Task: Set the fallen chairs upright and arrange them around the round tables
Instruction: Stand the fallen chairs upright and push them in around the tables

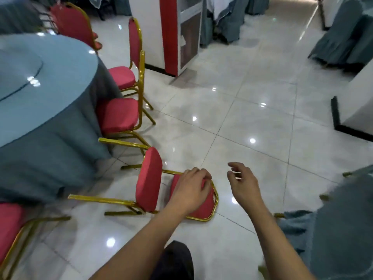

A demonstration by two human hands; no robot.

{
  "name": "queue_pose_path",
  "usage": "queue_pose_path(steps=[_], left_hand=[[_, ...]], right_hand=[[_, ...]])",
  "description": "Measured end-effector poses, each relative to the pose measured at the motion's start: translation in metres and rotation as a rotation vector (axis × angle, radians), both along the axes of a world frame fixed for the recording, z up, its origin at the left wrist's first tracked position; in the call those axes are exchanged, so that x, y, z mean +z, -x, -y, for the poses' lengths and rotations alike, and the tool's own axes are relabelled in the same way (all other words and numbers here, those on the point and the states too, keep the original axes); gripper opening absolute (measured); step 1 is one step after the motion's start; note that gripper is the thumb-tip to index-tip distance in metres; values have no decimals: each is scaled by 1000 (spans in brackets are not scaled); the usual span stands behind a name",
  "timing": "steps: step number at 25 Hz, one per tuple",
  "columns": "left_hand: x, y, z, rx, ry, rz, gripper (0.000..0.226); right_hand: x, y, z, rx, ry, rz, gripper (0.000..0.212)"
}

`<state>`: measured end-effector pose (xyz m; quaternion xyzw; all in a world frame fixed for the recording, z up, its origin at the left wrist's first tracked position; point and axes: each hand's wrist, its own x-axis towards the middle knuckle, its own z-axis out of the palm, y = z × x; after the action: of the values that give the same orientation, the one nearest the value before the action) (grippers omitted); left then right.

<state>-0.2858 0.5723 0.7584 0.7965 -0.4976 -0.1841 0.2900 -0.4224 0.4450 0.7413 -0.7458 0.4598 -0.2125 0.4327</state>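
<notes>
Left hand [191, 188] fingers curled on fallen chair [149, 180] backrest, legs pointing left, right hand [244, 182] loose

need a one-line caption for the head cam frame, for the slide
Left hand grips the backrest of a fallen chair lying beside a round table; right hand hovers open.

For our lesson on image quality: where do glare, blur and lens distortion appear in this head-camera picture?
Head view: ceiling lights glare as white spots on the glossy floor tiles; the round table bows from wide-angle distortion; the left hand and right hand look slightly soft.
</notes>
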Motion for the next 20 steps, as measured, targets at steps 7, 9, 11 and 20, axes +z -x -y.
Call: queue_pose_path(steps=[7, 9, 11, 20], left_hand=[[-8, -85, 97, 403, 11, -43, 24], [-4, -111, 121, 493, 27, -46, 24], [-3, -131, 141, 575, 48, -39, 24], [-56, -175, 189, 1223, 25, -120, 21]], right_hand=[[-7, -133, 132, 400, 52, -70, 25], [-9, -168, 159, 476, 59, -96, 25], [-11, -200, 183, 566, 64, -120, 26], [-56, -350, 252, 1179, 54, -240, 35]])
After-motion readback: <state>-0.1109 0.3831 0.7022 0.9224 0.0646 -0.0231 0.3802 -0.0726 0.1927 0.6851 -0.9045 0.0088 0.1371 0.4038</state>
